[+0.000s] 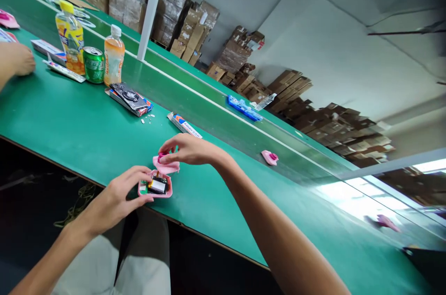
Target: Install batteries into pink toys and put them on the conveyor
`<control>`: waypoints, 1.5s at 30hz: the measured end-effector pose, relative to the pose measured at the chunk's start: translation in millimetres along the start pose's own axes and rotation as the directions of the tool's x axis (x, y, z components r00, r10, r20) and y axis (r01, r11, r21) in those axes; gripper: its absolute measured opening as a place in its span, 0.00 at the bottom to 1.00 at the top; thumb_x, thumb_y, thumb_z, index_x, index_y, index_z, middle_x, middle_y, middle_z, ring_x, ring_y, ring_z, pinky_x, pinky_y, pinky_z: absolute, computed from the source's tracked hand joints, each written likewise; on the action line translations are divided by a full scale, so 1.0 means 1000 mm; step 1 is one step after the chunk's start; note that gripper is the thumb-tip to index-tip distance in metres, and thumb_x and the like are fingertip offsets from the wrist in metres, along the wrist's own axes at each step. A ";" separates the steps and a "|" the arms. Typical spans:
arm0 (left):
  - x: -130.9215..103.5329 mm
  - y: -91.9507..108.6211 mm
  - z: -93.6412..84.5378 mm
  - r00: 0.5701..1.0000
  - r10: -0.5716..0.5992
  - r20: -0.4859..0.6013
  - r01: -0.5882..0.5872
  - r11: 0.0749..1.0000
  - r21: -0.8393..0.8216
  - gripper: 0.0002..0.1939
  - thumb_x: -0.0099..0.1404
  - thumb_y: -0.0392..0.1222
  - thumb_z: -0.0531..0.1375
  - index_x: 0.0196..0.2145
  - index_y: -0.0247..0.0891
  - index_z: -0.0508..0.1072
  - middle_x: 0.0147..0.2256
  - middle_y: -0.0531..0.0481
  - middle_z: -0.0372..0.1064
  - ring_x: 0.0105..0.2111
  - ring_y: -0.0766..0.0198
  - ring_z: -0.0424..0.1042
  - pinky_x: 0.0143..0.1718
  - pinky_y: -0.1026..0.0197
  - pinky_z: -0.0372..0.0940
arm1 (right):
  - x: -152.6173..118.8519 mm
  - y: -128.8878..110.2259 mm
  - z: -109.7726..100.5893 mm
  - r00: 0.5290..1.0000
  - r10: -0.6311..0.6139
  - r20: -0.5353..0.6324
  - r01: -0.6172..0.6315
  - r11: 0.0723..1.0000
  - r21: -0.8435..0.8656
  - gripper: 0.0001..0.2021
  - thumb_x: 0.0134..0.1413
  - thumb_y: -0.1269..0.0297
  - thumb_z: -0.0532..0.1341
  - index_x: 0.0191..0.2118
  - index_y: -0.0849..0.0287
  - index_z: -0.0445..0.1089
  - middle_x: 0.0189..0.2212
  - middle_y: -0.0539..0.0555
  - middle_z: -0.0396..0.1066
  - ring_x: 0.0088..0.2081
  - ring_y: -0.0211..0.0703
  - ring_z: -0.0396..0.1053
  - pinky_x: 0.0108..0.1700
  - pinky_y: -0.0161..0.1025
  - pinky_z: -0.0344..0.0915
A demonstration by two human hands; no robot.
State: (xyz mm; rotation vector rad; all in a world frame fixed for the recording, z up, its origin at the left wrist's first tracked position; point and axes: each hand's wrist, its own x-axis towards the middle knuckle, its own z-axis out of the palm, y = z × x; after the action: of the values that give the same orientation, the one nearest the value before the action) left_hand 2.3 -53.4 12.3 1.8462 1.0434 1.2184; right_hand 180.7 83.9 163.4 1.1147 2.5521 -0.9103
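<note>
Gripping the open pink case (155, 187) at the table's (87, 132) near edge, the left hand (120, 195) hides its side; the right hand (186, 148) pinches a half-hidden pink lid (166, 166).

I see a pink open casing (155, 187) on my green table (87, 132), a green can (94, 64), and a blue tray (244, 108).

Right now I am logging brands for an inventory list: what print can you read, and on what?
None is legible.
Green can: white lettering, blurred.
Yellow bottle and orange bottle: labels too small.
Flat box by the right hand: print blurred.
</note>
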 end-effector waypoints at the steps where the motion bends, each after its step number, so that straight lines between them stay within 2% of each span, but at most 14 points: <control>1: 0.001 0.001 -0.001 0.998 -0.033 -0.049 0.027 0.991 -0.128 0.17 0.69 0.48 0.63 0.53 0.46 0.71 0.55 0.46 0.70 0.55 0.54 0.72 0.57 0.55 0.68 | -0.012 -0.002 0.000 0.992 -0.096 -0.080 0.099 0.994 0.038 0.12 0.60 0.58 0.65 0.44 0.58 0.79 0.40 0.52 0.79 0.40 0.41 0.72 0.41 0.37 0.65; 4: 0.010 0.008 0.002 0.959 -0.152 -0.238 0.023 0.882 -0.471 0.22 0.70 0.55 0.61 0.57 0.46 0.67 0.53 0.46 0.70 0.53 0.57 0.73 0.52 0.61 0.70 | -0.041 -0.011 0.003 0.938 -0.196 -0.285 0.226 0.971 0.075 0.13 0.60 0.62 0.66 0.50 0.56 0.77 0.44 0.52 0.78 0.44 0.42 0.72 0.48 0.39 0.65; 6: 0.018 0.015 0.007 0.917 -0.240 -0.318 0.010 0.812 -0.583 0.26 0.71 0.61 0.57 0.59 0.45 0.65 0.55 0.46 0.68 0.54 0.57 0.72 0.51 0.62 0.69 | -0.053 -0.020 0.006 0.913 -0.217 -0.346 0.259 0.963 0.079 0.14 0.60 0.63 0.67 0.51 0.53 0.76 0.45 0.51 0.78 0.46 0.42 0.71 0.50 0.40 0.65; 8: 0.027 0.023 0.012 0.904 -0.288 -0.315 0.029 0.778 -0.627 0.30 0.70 0.65 0.54 0.61 0.45 0.64 0.60 0.45 0.65 0.58 0.55 0.69 0.54 0.60 0.67 | -0.061 -0.028 0.007 0.894 -0.252 -0.370 0.303 0.949 0.086 0.15 0.61 0.64 0.66 0.54 0.52 0.75 0.47 0.51 0.77 0.47 0.42 0.71 0.51 0.41 0.65; 11: 0.038 0.033 0.015 0.933 -0.256 -0.251 0.030 0.753 -0.657 0.32 0.70 0.66 0.54 0.63 0.45 0.65 0.63 0.44 0.63 0.63 0.51 0.63 0.61 0.56 0.62 | -0.064 -0.037 0.001 0.882 -0.327 -0.340 0.370 0.927 0.069 0.16 0.63 0.66 0.64 0.56 0.51 0.74 0.48 0.51 0.77 0.48 0.42 0.70 0.53 0.41 0.65; 15: 0.046 0.043 0.016 0.936 -0.261 -0.235 0.004 0.676 -0.736 0.31 0.68 0.64 0.59 0.59 0.42 0.67 0.58 0.43 0.70 0.58 0.52 0.70 0.59 0.54 0.65 | -0.060 -0.042 -0.001 0.881 -0.340 -0.330 0.367 0.930 0.020 0.16 0.64 0.66 0.63 0.56 0.50 0.74 0.48 0.51 0.78 0.46 0.41 0.72 0.51 0.41 0.66; 17: 0.049 0.048 0.020 0.914 -0.303 -0.269 -0.032 0.608 -0.793 0.30 0.68 0.64 0.59 0.57 0.40 0.68 0.55 0.43 0.72 0.54 0.53 0.74 0.54 0.54 0.70 | -0.059 -0.043 0.009 0.812 -0.246 -0.530 0.300 0.954 0.016 0.13 0.62 0.63 0.65 0.51 0.53 0.77 0.47 0.52 0.78 0.45 0.43 0.73 0.49 0.41 0.67; 19: 0.053 0.054 0.026 0.880 -0.347 -0.323 -0.091 0.544 -0.834 0.29 0.69 0.64 0.58 0.55 0.39 0.68 0.54 0.42 0.73 0.51 0.53 0.76 0.52 0.54 0.72 | -0.060 -0.044 0.028 0.677 -0.103 -0.729 0.215 0.975 0.063 0.10 0.63 0.57 0.64 0.43 0.55 0.79 0.42 0.53 0.80 0.41 0.44 0.74 0.45 0.41 0.67; 21: 0.056 0.060 0.032 0.853 -0.382 -0.355 -0.121 0.517 -0.847 0.29 0.69 0.65 0.57 0.55 0.39 0.68 0.54 0.41 0.73 0.50 0.53 0.76 0.51 0.54 0.73 | -0.062 -0.043 0.051 0.617 0.005 -0.787 0.152 0.981 0.125 0.16 0.65 0.50 0.60 0.39 0.56 0.80 0.35 0.53 0.80 0.36 0.43 0.73 0.40 0.41 0.66; 24: 0.059 0.067 0.041 0.829 -0.420 -0.370 -0.119 0.513 -0.850 0.30 0.68 0.66 0.57 0.54 0.39 0.69 0.54 0.41 0.73 0.52 0.52 0.75 0.52 0.52 0.72 | -0.064 -0.039 0.080 0.607 0.062 -0.792 0.102 0.983 0.156 0.19 0.63 0.45 0.59 0.42 0.54 0.80 0.35 0.53 0.80 0.34 0.45 0.72 0.39 0.42 0.66; 29: 0.063 0.064 0.050 0.783 -0.487 -0.388 -0.117 0.497 -0.860 0.29 0.68 0.65 0.58 0.53 0.37 0.68 0.51 0.41 0.73 0.50 0.52 0.76 0.52 0.51 0.71 | -0.056 -0.031 0.108 0.502 0.123 -0.856 0.240 0.931 0.275 0.15 0.63 0.51 0.61 0.46 0.54 0.78 0.45 0.55 0.78 0.46 0.49 0.73 0.48 0.44 0.69; 35: 0.059 0.048 0.061 0.742 -0.504 -0.441 -0.034 0.630 -0.776 0.26 0.71 0.63 0.54 0.56 0.42 0.63 0.52 0.44 0.70 0.55 0.55 0.71 0.58 0.51 0.65 | -0.039 -0.022 0.133 0.521 0.283 -0.805 0.348 0.791 0.504 0.15 0.65 0.53 0.59 0.47 0.56 0.75 0.48 0.56 0.76 0.50 0.47 0.73 0.55 0.45 0.68; 40: 0.055 0.039 0.067 0.778 -0.437 -0.452 -0.028 0.694 -0.719 0.30 0.69 0.65 0.55 0.59 0.42 0.59 0.55 0.43 0.65 0.55 0.56 0.69 0.57 0.54 0.64 | -0.029 -0.020 0.152 0.348 0.369 -0.862 0.338 0.808 0.482 0.17 0.65 0.50 0.57 0.44 0.56 0.78 0.56 0.59 0.69 0.57 0.48 0.68 0.56 0.45 0.68; 45: 0.054 0.036 0.070 0.784 -0.481 -0.392 -0.001 0.631 -0.776 0.26 0.67 0.60 0.62 0.54 0.42 0.61 0.46 0.49 0.66 0.46 0.62 0.71 0.47 0.61 0.66 | -0.028 -0.015 0.166 0.298 0.382 -0.875 0.314 0.826 0.467 0.17 0.65 0.49 0.58 0.42 0.55 0.77 0.55 0.60 0.72 0.56 0.51 0.69 0.57 0.50 0.67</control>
State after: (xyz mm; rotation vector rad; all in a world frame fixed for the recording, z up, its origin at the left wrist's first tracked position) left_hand 90.0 -29.4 41.3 0.6488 0.8443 1.7335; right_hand 181.4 -42.6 51.3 2.6245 3.1099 -1.3177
